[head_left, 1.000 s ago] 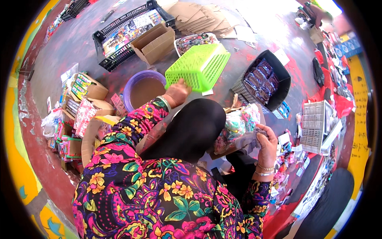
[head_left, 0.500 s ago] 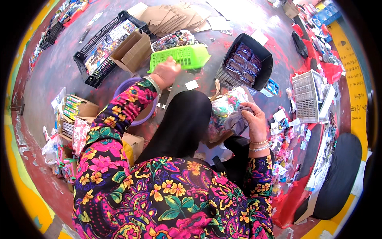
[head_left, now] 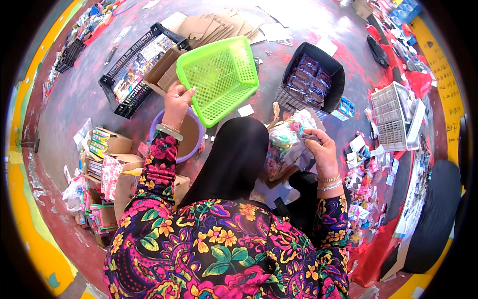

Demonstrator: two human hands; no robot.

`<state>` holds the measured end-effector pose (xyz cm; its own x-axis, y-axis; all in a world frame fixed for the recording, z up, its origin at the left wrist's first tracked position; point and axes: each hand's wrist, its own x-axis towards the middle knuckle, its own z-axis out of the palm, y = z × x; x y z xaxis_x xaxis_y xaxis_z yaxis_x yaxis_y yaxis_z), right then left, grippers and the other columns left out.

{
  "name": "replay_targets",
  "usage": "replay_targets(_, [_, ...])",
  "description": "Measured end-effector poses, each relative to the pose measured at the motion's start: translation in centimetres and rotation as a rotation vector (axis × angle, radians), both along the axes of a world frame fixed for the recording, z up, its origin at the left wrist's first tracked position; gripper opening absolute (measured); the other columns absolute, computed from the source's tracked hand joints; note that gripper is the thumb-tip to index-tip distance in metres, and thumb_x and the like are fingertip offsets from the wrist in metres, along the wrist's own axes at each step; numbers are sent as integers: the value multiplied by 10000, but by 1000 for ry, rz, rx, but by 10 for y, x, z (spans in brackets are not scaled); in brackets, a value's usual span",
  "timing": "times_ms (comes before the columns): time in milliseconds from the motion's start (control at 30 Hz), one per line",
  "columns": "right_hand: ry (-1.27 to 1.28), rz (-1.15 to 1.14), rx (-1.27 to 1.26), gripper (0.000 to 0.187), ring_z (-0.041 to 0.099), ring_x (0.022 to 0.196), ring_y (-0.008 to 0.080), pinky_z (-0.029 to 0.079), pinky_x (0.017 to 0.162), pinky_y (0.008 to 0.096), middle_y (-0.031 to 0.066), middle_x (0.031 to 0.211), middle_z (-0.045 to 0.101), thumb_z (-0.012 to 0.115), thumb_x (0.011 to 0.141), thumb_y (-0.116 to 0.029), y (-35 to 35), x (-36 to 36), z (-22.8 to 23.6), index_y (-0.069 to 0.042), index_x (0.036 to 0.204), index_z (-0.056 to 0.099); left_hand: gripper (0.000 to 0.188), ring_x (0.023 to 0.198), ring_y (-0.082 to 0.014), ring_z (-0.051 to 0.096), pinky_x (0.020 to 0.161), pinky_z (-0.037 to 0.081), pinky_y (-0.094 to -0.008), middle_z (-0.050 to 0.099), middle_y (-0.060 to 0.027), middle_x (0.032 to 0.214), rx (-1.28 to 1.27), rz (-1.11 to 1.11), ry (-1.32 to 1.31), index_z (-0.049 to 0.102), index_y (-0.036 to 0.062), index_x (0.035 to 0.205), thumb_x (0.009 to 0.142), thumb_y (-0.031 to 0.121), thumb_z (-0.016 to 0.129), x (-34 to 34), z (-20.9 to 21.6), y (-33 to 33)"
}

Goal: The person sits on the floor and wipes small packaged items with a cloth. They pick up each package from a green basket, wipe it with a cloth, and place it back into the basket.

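My left hand (head_left: 178, 102) is closed on the near left rim of a bright green plastic basket (head_left: 219, 82) with perforated walls. The basket hangs tilted, its inside turned toward me. Just below that hand stands a purple bucket (head_left: 200, 137) with something brownish inside. On the other side, my right hand (head_left: 323, 152) pinches a crumpled grey piece of thin cloth or plastic (head_left: 300, 154); which of the two I cannot tell. Against it lies a clear bag of colourful small items (head_left: 284, 134) in an opened carton, beside my black-clad knee (head_left: 229, 159).
A black crate (head_left: 130, 74) with printed cards and an open cardboard box (head_left: 162, 72) stand far left. A dark basket of wrapped packs (head_left: 311, 82) sits ahead right. Boxes (head_left: 112, 142) are stacked at left; small goods (head_left: 361, 194) and a white crate (head_left: 391, 117) lie at right.
My left hand has drawn the green basket nearer and tipped it up, so its inside now shows. The right hand stays in nearly the same place with the grey piece.
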<state>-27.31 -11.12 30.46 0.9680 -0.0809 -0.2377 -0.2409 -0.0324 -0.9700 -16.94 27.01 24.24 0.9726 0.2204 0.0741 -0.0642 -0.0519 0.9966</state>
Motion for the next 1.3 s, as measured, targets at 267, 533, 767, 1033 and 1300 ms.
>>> replay_targets(267, [10,27,-16,225,491,714,28,387,621,161,-33,843,570,562,755,4,6,-2,1,0,967,637,76,793,-107,589,705,486,-269,622,-36,904,-504,32,159,603,24,917,848,54,594,-15,-53,39])
replay_targets(533, [29,32,-31,221,464,675,11,358,581,149,-51,813,556,569,764,5,10,-5,7,-4,974,636,90,1149,-291,502,901,442,-324,392,-196,1356,527,4,-509,598,-42,868,786,-7,590,-22,-33,-1])
replay_targets(767, [42,56,-30,231,464,671,11,361,578,151,-51,808,556,567,766,7,14,-1,3,-8,987,634,68,1233,-338,414,927,447,-367,391,-195,1354,1287,-599,-518,588,14,758,753,71,550,-19,-112,-20])
replay_targets(1033, [59,64,-46,232,480,692,23,381,601,160,-36,830,569,568,770,2,16,-5,8,-7,993,630,69,1249,-329,401,912,455,-369,469,-180,1294,1217,-215,-573,540,10,779,728,56,548,20,-34,-35])
replay_targets(1300, [41,89,-22,234,544,766,65,442,676,198,1,888,603,565,768,6,16,-5,12,-3,996,623,32,1234,-335,423,864,483,-361,461,-171,1306,1267,-313,-500,548,40,750,753,61,524,-22,-73,-44])
